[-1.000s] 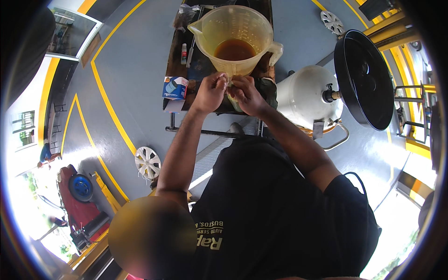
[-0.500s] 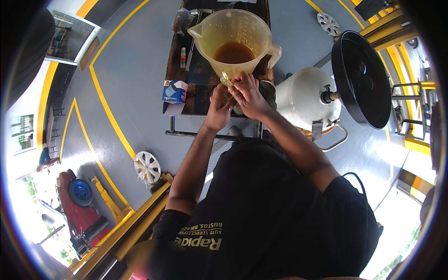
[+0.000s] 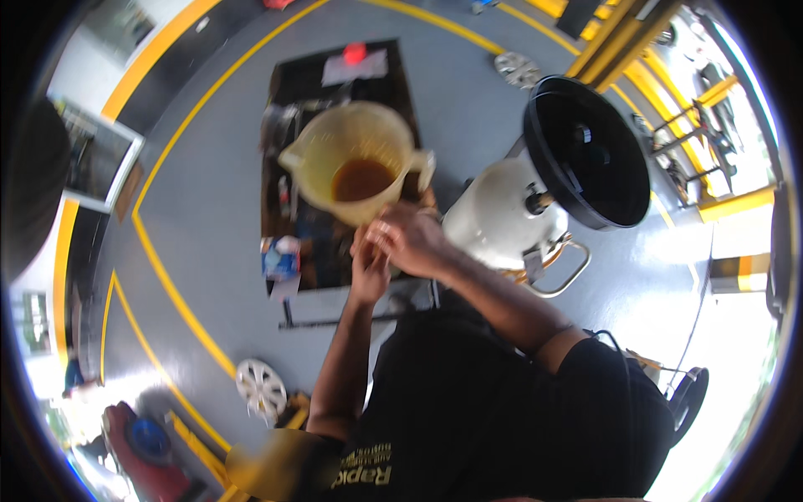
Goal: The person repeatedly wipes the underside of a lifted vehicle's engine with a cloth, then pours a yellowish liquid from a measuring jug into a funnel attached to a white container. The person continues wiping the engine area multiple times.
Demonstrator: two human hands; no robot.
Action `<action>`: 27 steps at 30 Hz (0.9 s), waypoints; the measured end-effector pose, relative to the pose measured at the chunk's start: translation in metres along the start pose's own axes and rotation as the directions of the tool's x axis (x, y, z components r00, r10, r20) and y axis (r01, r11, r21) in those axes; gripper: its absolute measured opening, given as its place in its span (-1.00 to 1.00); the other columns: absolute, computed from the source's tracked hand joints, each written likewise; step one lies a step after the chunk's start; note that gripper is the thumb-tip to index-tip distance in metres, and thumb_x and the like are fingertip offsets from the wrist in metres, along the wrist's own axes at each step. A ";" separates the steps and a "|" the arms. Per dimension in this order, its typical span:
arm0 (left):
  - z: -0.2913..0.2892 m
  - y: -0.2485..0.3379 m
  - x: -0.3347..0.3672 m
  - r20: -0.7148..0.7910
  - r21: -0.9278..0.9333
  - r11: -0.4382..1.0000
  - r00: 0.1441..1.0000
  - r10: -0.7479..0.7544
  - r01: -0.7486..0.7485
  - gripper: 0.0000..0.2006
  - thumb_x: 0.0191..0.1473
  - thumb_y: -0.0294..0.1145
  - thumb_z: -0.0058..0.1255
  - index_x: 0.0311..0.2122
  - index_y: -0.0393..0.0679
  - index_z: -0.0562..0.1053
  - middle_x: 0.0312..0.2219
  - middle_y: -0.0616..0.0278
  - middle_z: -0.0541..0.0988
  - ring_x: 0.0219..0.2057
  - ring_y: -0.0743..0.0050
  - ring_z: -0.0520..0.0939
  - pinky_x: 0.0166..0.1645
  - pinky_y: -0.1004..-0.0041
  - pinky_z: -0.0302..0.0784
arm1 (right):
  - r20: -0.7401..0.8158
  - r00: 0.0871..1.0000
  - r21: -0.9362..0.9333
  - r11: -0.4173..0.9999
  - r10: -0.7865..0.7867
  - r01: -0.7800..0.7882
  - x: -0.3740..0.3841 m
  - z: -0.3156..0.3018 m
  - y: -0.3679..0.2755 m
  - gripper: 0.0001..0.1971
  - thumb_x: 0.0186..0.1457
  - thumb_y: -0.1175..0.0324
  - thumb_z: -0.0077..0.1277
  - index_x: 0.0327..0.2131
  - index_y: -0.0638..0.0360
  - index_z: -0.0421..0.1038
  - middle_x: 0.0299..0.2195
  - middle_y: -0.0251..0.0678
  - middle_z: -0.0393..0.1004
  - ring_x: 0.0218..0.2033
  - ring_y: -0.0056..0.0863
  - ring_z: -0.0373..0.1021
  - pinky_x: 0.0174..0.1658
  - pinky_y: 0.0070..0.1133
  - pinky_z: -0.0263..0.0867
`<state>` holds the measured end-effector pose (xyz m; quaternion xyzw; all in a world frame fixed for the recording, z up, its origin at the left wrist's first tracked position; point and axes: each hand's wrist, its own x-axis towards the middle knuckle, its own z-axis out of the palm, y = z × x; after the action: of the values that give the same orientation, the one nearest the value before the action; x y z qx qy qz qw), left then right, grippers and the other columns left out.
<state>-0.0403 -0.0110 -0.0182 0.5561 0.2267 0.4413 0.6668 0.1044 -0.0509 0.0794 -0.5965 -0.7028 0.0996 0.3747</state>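
My left hand (image 3: 368,266) and my right hand (image 3: 408,241) meet at the near side of a large translucent jug (image 3: 322,155). Both hands are closed, fingertips pinched together; motion blur and the fingers hide what is between them. Amber-brown liquid (image 3: 364,181) covers the jug's bottom. Its spout points left and its handle (image 3: 425,170) right, above my right hand. The jug stands on a dark, worn cart top (image 3: 293,79). A blue and white box (image 3: 281,258) lies at the cart's near left corner, with a small bottle (image 3: 284,197) farther back.
Right of the cart stands a white tank (image 3: 498,213) with a wide black drain pan (image 3: 585,151) above it. White wheel covers lie near left (image 3: 261,388) and far right (image 3: 517,70). A red object (image 3: 355,53) rests on paper at the cart's far end.
The view has tilted, so the cart and jug appear lower and farther left, and more of the cart's far end shows. The small yellowish translucent piece between my fingers no longer shows clearly.
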 end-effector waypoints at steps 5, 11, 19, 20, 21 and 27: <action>-0.008 -0.007 -0.002 0.277 0.635 0.628 0.892 0.358 -0.450 -0.71 0.22 -0.60 -0.09 0.02 -0.28 0.52 0.03 -0.07 0.51 0.10 -0.15 0.47 0.19 0.09 0.33 | 0.040 0.999 0.109 0.994 0.022 -0.026 0.004 -0.012 0.008 -0.91 0.12 0.44 0.12 -0.31 0.19 0.57 -0.29 -0.17 0.55 -0.22 -0.14 0.54 -0.13 -0.30 0.50; -0.033 -0.050 -0.007 0.304 0.632 0.568 0.843 0.444 -0.527 -0.70 0.29 -0.55 -0.10 0.10 -0.26 0.44 0.11 -0.04 0.49 0.14 -0.12 0.51 0.21 0.15 0.35 | 0.121 0.993 0.011 1.000 -0.005 0.004 0.005 -0.024 0.017 -0.81 0.02 0.38 0.21 -0.25 0.17 0.56 -0.30 -0.24 0.54 -0.19 -0.21 0.54 -0.12 -0.32 0.48; -0.025 -0.039 -0.001 0.184 0.644 0.710 0.959 0.216 -0.284 -0.73 0.40 -0.36 -0.18 0.07 -0.21 0.46 0.09 -0.03 0.50 0.08 -0.08 0.45 0.16 0.08 0.31 | 0.455 0.862 -0.486 0.748 -0.225 0.451 0.010 -0.051 0.002 -0.75 0.05 0.22 0.08 -0.30 0.18 0.60 -0.31 -0.35 0.56 -0.22 -0.40 0.54 -0.23 -0.45 0.44; -0.023 -0.034 0.001 0.198 0.676 0.697 0.970 0.141 -0.239 -0.70 0.42 -0.30 -0.21 0.07 -0.21 0.47 0.07 -0.05 0.51 0.08 -0.09 0.45 0.16 0.08 0.27 | 0.490 0.845 -0.505 0.719 -0.216 0.477 0.010 -0.051 0.000 -0.76 0.05 0.24 0.08 -0.31 0.17 0.60 -0.31 -0.34 0.57 -0.22 -0.40 0.54 -0.24 -0.45 0.44; -0.020 -0.030 0.004 0.209 0.646 0.733 0.973 0.100 -0.214 -0.70 0.41 -0.30 -0.20 0.06 -0.21 0.48 0.06 -0.05 0.52 0.07 -0.08 0.46 0.15 0.08 0.28 | 0.529 0.824 -0.524 0.685 -0.204 0.506 0.010 -0.052 -0.001 -0.77 0.05 0.25 0.08 -0.33 0.17 0.60 -0.30 -0.34 0.59 -0.22 -0.40 0.54 -0.25 -0.46 0.44; -0.011 -0.007 0.016 0.256 0.471 0.882 0.956 -0.146 0.008 -0.78 0.30 -0.31 -0.11 -0.20 -0.22 0.52 -0.27 0.09 0.53 -0.30 0.22 0.54 -0.16 0.25 0.40 | 0.668 0.736 -0.477 0.693 -0.114 0.541 0.020 -0.054 0.006 -0.73 0.04 0.18 0.08 -0.53 0.15 0.63 -0.49 -0.32 0.65 -0.35 -0.34 0.60 -0.26 -0.43 0.50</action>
<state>-0.0385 0.0079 -0.0245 0.7474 0.2497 0.2626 0.5568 0.1442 -0.0472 0.1218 -0.4814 -0.8719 -0.0404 -0.0798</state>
